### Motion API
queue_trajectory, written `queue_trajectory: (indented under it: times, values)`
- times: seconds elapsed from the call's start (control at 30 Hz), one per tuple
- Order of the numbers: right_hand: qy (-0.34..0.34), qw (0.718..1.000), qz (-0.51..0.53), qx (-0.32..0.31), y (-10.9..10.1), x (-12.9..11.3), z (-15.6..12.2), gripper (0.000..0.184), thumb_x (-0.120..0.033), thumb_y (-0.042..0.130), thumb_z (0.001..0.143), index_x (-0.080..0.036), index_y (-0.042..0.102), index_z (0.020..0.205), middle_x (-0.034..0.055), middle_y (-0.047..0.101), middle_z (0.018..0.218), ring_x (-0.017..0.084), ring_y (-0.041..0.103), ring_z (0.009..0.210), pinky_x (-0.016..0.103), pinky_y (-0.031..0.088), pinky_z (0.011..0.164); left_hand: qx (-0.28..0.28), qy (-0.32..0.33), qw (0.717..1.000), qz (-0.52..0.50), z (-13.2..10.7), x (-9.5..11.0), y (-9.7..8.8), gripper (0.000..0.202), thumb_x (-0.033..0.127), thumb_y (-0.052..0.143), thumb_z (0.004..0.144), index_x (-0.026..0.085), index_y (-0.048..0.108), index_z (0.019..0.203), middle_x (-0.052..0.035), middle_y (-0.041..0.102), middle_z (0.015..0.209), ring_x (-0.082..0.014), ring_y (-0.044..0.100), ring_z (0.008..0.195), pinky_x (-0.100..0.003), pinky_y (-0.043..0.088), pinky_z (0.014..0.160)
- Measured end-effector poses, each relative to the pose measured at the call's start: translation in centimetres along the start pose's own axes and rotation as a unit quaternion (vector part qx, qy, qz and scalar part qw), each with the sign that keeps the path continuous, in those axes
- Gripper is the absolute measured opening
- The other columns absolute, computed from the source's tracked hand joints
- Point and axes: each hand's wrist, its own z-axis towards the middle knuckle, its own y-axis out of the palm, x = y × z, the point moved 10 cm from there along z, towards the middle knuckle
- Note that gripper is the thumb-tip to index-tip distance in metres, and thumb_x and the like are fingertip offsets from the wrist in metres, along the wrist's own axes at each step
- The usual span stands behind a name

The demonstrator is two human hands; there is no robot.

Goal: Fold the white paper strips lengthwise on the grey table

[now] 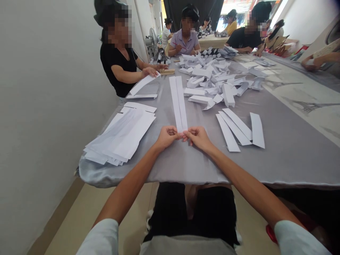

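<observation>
The near end of the long white folded paper strip [178, 101] is covered by fingertips, so its last edge cannot be made out, and the curled fingers hide how much paper lies under them. The left hand [166, 136] and the right hand [198, 137] meet there, knuckles almost touching. Each grip is pinched closed on that near end, one at each corner.

The strip lies flat on the table [278, 156], which is draped in smooth grey cloth, and a crease or seam runs down its middle. Its long axis runs straight away from the person, the far end leaning slightly left and pointing toward the co-workers at the far side.

Just left of the hands is a fanned stack of flat white paper sheets [122, 136], its lower corners reaching the table's edge. To the right, near but apart from the hands, lie three shorter white folded strips [240, 130], two overlapping and one angled beside them. Beyond the strip's far end is a loose heap of folded white paper pieces [212, 76], too jumbled to count. A co-worker's hand [150, 72] presses another white sheet at the far left. The table's right side is cut off by the frame.
</observation>
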Motion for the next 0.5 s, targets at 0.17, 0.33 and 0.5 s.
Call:
queue_trajectory:
  times: [0.17, 0.33, 0.5]
  values:
    - [-0.024, 1.000, 0.010, 0.004, 0.11, -0.49, 0.05, 0.049, -0.063, 0.080, 0.081, -0.015, 0.072, 0.083, 0.0115, 0.079, 0.081, 0.018, 0.072, 0.063, 0.023, 0.053, 0.045, 0.004, 0.010, 1.000, 0.010, -0.03, 0.53, 0.20, 0.047, 0.050, 0.095, 0.066, 0.016, 0.065, 0.074, -0.0067, 0.076, 0.076, -0.0164, 0.069, 0.066, -0.030, 0.056, 0.066]
    - [-0.016, 1.000, 0.021, 0.007, 0.04, -0.24, -0.04, 0.045, -0.059, 0.081, 0.082, -0.015, 0.072, 0.086, 0.0116, 0.080, 0.086, 0.019, 0.073, 0.067, 0.022, 0.052, 0.041, -0.012, 0.014, 1.000, 0.018, -0.14, 0.83, 0.69, 0.048, 0.054, 0.092, 0.071, 0.015, 0.073, 0.092, -0.0099, 0.079, 0.088, -0.0192, 0.074, 0.076, -0.031, 0.059, 0.073]
    - [0.009, 1.000, 0.015, -0.003, 0.29, 0.12, -0.24, 0.046, -0.059, 0.084, 0.077, -0.015, 0.073, 0.088, 0.0118, 0.080, 0.088, 0.021, 0.075, 0.071, 0.022, 0.054, 0.042, -0.012, 0.017, 0.999, 0.028, -0.07, 0.46, 0.52, 0.050, 0.056, 0.093, 0.069, 0.015, 0.072, 0.090, -0.0090, 0.079, 0.084, -0.0197, 0.074, 0.073, -0.032, 0.060, 0.073]
